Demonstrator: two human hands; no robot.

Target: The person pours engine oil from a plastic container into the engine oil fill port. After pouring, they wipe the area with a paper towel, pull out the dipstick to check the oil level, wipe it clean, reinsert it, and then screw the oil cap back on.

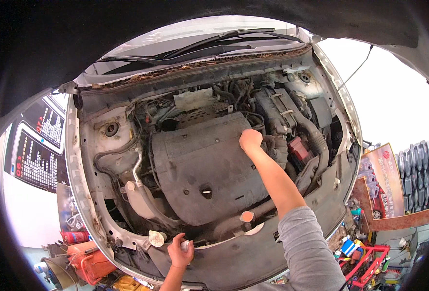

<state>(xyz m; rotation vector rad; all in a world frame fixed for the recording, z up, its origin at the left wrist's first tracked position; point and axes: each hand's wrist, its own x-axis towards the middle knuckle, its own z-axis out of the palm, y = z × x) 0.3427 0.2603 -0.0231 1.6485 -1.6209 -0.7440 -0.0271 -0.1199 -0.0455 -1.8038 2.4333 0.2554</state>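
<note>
A broad, dusty black engine cover fills the middle of an open engine bay. At its far right corner is my right hand, closed in a fist close to or on the cover; whatever the fingers hold, if anything, is hidden. Down at the front edge, over the black front panel, my left hand is curled around a small pale object whose kind I cannot make out. A cream-coloured cap stands just left of that hand. An orange-topped round cap sits in front of the cover.
The raised hood arches overhead, with a thin rod at the right. Beyond the bay lie the wiper and windshield. A corrugated intake hose runs right of the cover. A red tank stands lower left; a red cart lower right.
</note>
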